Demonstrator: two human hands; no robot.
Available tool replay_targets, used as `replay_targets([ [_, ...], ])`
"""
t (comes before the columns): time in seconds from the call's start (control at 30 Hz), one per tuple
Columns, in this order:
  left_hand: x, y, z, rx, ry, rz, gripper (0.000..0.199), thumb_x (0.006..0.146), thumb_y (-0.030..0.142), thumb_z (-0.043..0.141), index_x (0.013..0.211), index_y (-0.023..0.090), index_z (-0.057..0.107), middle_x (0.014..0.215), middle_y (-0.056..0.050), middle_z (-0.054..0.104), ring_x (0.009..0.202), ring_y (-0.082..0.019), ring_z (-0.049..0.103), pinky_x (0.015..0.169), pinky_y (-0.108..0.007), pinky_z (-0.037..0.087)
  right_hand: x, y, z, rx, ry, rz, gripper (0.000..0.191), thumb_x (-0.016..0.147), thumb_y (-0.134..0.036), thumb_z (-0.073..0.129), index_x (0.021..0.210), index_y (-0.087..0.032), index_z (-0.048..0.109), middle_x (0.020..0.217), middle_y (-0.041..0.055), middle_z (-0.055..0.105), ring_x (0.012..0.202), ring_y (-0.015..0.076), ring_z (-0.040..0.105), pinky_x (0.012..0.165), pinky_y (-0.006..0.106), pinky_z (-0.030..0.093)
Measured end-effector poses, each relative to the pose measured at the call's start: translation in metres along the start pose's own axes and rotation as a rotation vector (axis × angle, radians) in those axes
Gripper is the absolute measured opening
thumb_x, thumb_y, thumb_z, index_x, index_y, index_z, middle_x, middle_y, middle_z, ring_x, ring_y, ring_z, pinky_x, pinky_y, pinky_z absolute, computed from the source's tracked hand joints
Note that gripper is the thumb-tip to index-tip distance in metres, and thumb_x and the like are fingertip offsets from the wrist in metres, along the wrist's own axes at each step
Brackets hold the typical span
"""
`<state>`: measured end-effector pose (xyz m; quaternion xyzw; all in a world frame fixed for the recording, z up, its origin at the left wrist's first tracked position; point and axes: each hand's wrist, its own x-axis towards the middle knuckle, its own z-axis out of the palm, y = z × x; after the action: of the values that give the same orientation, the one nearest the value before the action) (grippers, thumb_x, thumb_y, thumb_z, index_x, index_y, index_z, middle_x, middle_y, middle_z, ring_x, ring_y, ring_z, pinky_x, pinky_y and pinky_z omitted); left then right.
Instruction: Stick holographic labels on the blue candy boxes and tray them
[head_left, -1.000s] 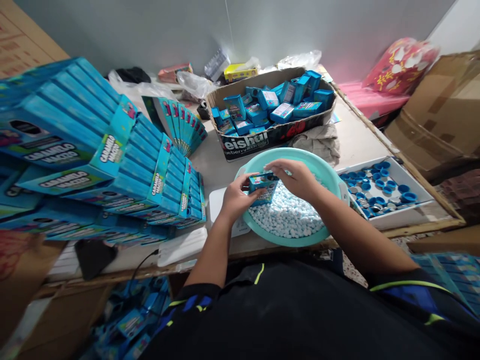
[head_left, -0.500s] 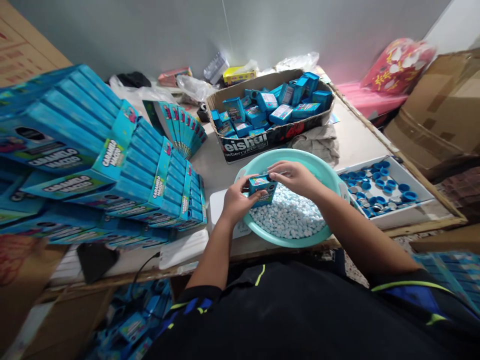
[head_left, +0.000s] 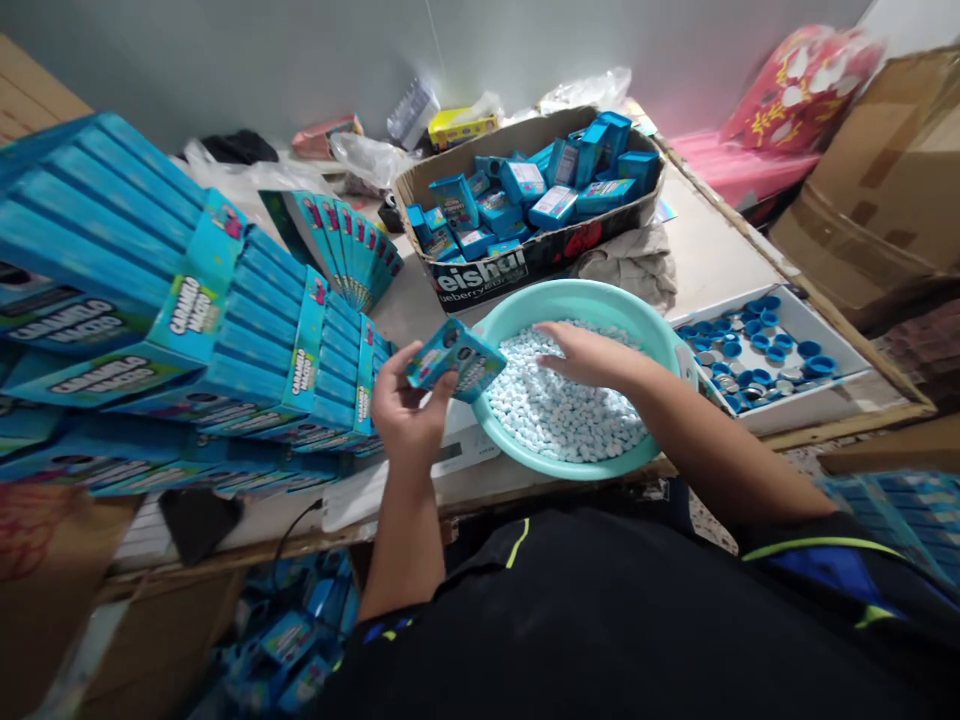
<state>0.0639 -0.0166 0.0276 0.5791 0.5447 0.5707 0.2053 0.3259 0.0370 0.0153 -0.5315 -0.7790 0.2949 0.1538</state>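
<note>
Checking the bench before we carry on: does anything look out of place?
Yes: blue packets lie heaped below the table edge, apart from those in the cardboard box. They look dropped, though I can't tell whether something holds them.

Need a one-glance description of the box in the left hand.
On the pale tabletop, find the round teal plastic basin heaped with pale blue candies. At its left rim, the person's left hand holds up a small, tilted blue cardboard box. It is the only small box held in the air; the other small blue boxes lie heaped in a brown cardboard tray.
</note>
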Motion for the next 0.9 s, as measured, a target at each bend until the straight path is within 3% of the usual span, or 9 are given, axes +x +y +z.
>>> replay_targets([
  [0.07,0.003,0.000,-0.017,0.098,0.086,0.023,0.048,0.078,0.044,0.081,0.117,0.020,0.064,0.102,-0.005,0.069,0.089,-0.019,0.071,0.081,-0.032,0.061,-0.004,-0.001,0.002,-0.191,-0.202,-0.031,0.046,0.093,-0.039,0.064,0.134,-0.019,0.062,0.139,0.0175,0.060,0.125,0.0355,0.058,0.102,0.045,0.050],
  [0.13,0.005,-0.003,-0.030,0.198,0.116,0.014,0.040,0.078,0.040,0.081,0.109,0.019,0.067,0.096,-0.003,0.068,0.087,-0.018,0.070,0.079,-0.031,0.060,-0.007,-0.004,0.004,-0.306,-0.290,-0.072,0.041,0.092,-0.038,0.066,0.126,-0.016,0.067,0.133,0.0191,0.062,0.122,0.0375,0.059,0.098,0.045,0.050],
  [0.27,0.008,-0.024,-0.041,0.201,0.084,-0.066,0.033,0.076,0.035,0.080,0.100,0.017,0.066,0.092,-0.003,0.069,0.082,-0.016,0.069,0.075,-0.029,0.059,-0.006,-0.010,0.007,-0.356,-0.269,-0.111,0.037,0.091,-0.036,0.067,0.120,-0.013,0.070,0.119,0.0199,0.067,0.109,0.0365,0.064,0.089,0.042,0.050],
  [0.47,0.006,-0.055,-0.043,0.133,-0.165,-0.213,0.040,0.072,0.038,0.081,0.104,0.018,0.066,0.100,-0.007,0.072,0.091,-0.021,0.071,0.082,-0.033,0.058,-0.003,-0.013,0.005,-0.339,-0.295,-0.083,0.028,0.087,-0.033,0.068,0.109,-0.016,0.074,0.111,0.0147,0.072,0.095,0.0290,0.067,0.075,0.034,0.047],
  [0.63,0.009,-0.037,-0.047,0.070,-0.118,-0.095,0.041,0.079,0.040,0.079,0.112,0.022,0.064,0.137,-0.013,0.063,0.131,-0.027,0.059,0.112,-0.043,0.047,-0.005,-0.015,0.004,-0.228,-0.379,0.006,0.013,0.086,-0.027,0.066,0.095,-0.021,0.074,0.094,0.0067,0.075,0.077,0.0205,0.065,0.063,0.030,0.040],
  [0.7,0.010,-0.024,-0.048,0.086,-0.091,-0.008,0.035,0.082,0.041,0.076,0.110,0.022,0.065,0.139,-0.012,0.062,0.134,-0.027,0.056,0.116,-0.044,0.043,-0.006,-0.016,0.004,-0.201,-0.381,0.009,0.012,0.085,-0.026,0.066,0.093,-0.021,0.074,0.090,0.0056,0.075,0.074,0.0194,0.063,0.061,0.030,0.039],
  [0.9,0.009,-0.003,-0.051,0.140,-0.074,0.151,0.025,0.089,0.038,0.070,0.107,0.022,0.067,0.132,-0.009,0.065,0.128,-0.025,0.060,0.111,-0.045,0.049,-0.007,-0.020,0.000,-0.208,-0.380,-0.002,0.010,0.083,-0.022,0.065,0.089,-0.020,0.074,0.088,0.0063,0.075,0.073,0.0187,0.062,0.061,0.030,0.038],
])
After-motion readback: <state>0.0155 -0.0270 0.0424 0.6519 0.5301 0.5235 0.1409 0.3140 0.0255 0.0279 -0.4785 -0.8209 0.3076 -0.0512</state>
